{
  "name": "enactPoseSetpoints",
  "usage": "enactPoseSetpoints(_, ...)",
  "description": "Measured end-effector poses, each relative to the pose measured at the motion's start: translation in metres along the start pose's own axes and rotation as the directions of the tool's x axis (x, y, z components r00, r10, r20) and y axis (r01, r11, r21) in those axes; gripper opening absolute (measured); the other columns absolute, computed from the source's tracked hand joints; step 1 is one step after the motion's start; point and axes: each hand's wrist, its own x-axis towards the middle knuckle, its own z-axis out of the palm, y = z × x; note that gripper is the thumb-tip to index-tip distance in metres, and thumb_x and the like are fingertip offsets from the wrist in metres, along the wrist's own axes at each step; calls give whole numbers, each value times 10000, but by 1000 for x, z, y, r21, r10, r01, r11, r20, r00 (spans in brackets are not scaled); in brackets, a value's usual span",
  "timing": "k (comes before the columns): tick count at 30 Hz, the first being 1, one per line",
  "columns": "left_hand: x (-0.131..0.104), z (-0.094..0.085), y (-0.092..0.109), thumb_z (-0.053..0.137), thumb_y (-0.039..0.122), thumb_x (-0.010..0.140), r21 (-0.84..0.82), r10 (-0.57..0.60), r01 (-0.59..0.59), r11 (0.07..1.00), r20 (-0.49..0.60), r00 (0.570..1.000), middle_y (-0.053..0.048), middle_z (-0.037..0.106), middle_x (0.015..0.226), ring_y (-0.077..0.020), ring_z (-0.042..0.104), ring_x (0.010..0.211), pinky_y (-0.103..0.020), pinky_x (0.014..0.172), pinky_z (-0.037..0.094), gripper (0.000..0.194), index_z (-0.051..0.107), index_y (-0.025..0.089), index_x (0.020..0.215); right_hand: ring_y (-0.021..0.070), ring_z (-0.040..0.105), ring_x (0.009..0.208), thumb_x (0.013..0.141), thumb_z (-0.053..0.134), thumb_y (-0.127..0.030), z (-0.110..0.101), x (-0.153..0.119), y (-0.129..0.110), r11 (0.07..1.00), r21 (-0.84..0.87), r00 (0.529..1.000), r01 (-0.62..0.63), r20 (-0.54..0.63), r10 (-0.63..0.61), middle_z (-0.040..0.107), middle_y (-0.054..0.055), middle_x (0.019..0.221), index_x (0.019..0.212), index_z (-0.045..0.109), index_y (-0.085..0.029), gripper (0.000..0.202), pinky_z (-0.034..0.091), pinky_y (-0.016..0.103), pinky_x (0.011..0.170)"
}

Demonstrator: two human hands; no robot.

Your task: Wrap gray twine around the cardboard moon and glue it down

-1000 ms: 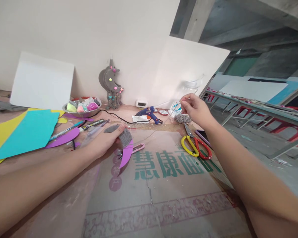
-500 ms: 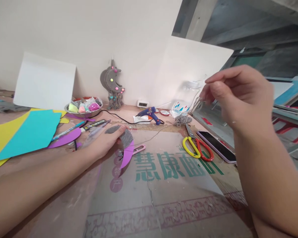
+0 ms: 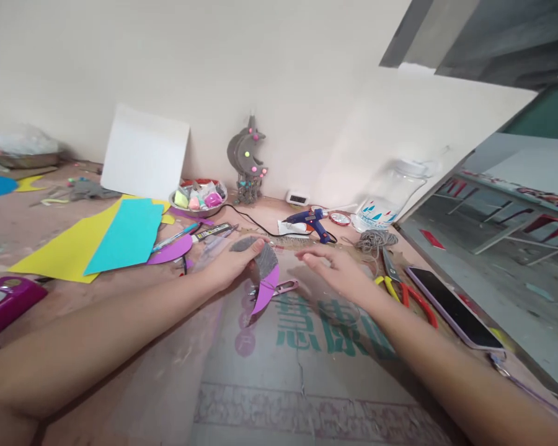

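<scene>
A crescent-shaped piece of purple card has its upper part wrapped in grey yarn. My left hand pinches the wrapped part between thumb and fingers, and the purple tip hangs down uncovered. Just to the right, apart from the crescent, my right hand is held over the mat with its fingers stretched loosely forward; no yarn can be made out in it. Small pink-handled thread snips lie behind the crescent's lower end. A ball of grey yarn rests beyond my right hand.
Scissors and a phone lie on the right. At the back are a blue glue gun, a clear jar and a bowl of coloured clay. Blue card lies left. A decorated grey moon hangs on the wall.
My right hand has come down from its raised place at the right to beside the crescent. My left hand keeps its hold. The view has turned left.
</scene>
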Motion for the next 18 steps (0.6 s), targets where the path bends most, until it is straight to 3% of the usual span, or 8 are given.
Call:
enactPoseSetpoints(4,-4,4,4,593,455,730,-80,-18,22,997,51,999,15,565,641,-84,466,513,-209,478,350,354,602,180,954,199,584,942,856,426,-389,24,-2,7,998,64,1000,-22,-10,23,657,71,982,944,631,-171,312,425,331,845)
enactPoseSetpoints(11,-8,8,5,610,442,714,-148,-49,64,987,103,993,46,496,563,-73,426,476,-196,466,326,316,589,167,868,194,576,827,828,472,-360,28,-6,7,999,5,996,35,-80,-35,638,42,823,763,587,-188,217,424,324,778)
enactPoseSetpoints(18,-9,7,2,596,431,729,-66,-19,28,997,130,991,1,579,695,-118,535,624,-243,597,418,284,589,155,792,191,577,850,882,386,-383,41,-11,2,985,124,992,121,27,-126,642,60,879,855,629,-188,313,434,317,782)
